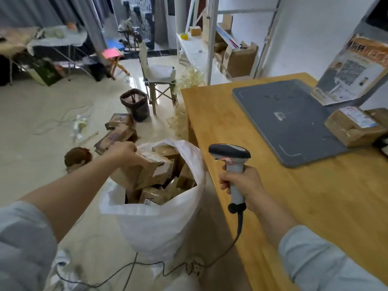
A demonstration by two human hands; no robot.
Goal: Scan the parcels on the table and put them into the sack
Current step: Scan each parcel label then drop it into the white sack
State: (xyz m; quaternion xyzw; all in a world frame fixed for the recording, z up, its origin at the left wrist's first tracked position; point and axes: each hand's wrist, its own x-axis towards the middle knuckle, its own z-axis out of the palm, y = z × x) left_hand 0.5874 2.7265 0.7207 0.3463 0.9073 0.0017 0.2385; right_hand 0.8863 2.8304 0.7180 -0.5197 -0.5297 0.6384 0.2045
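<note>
One brown parcel (144,171) is in the left hand (122,151), whose fingers are curled over its upper edge; the parcel is tilted and its lower part is already inside the open mouth of the white sack (159,223). The sack stands on the floor just beside the near edge of the wooden table (294,196), and several packed parcels (155,195) lie in it, close to the top. The right hand (243,185) grips the handle of a barcode scanner (230,153) between the sack and the table, with the dark head upward and pointing to the left; its black cable (237,234) hangs down to the floor. The two hands are well apart. On the table lies a grey mat (289,118), and at its right end rests a taped parcel (352,127) with a label on top. Behind the mat a printed card (352,70) leans against the wall. On the floor beyond the sack are loose parcels (119,129), a dark bin (135,103) and a folding chair (159,74).
</note>
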